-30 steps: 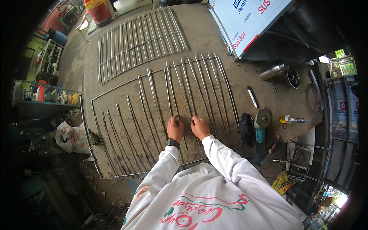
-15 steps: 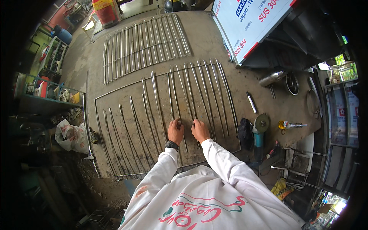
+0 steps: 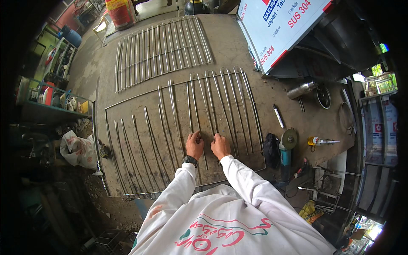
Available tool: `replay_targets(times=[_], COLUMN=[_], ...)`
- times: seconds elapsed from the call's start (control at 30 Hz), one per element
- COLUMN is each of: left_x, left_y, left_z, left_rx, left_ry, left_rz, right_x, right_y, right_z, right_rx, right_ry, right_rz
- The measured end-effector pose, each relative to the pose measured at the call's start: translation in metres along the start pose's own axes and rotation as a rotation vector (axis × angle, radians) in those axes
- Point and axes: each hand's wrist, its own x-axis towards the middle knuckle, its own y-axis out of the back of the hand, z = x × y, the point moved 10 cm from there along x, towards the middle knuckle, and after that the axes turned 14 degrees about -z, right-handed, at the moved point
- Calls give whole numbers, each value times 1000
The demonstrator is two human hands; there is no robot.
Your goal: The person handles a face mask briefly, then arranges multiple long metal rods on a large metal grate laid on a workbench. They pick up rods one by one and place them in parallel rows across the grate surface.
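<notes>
Both my hands are closed on thin metal rods near the middle of the worktable [image 3: 238,38]. My left hand [image 3: 195,145], with a dark watch at its wrist, pinches the legs of a U-bent rod [image 3: 193,102]. Just to its right, my right hand [image 3: 220,145] grips another long bent rod [image 3: 211,102]; its fingertips partly hide where they touch. Around them lies a rectangular wire frame [image 3: 140,97]. Several U-bent rods [image 3: 231,97] line its right side, hooked ends far from me, and more bent rods [image 3: 138,144] spread out on the left.
A finished-looking wire rack [image 3: 163,51] lies at the far side. To the right are a white marker [image 3: 278,117], an angle grinder [image 3: 287,151], a black cloth bundle [image 3: 271,146], a yellow-handled tool [image 3: 314,141] and a metal cylinder [image 3: 302,88]. A film-covered sheet-metal box [image 3: 280,34] stands far right.
My right hand has shifted slightly left and down along the rod. My left hand stays almost where it was, and the rods look nearly unmoved.
</notes>
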Motion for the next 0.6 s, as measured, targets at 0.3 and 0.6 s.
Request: replay_targets(times=[0.3,0.6], left_x=[3,-23], left_y=[-5,27], left_z=[-2,21], left_rx=[-9,-84], left_ry=[44,-48], left_rz=[-74,62], right_x=[2,-19], right_y=[1,13], right_z=[2,9], right_rx=[22,85], right_ry=[-81,106], right_rz=[-70,39])
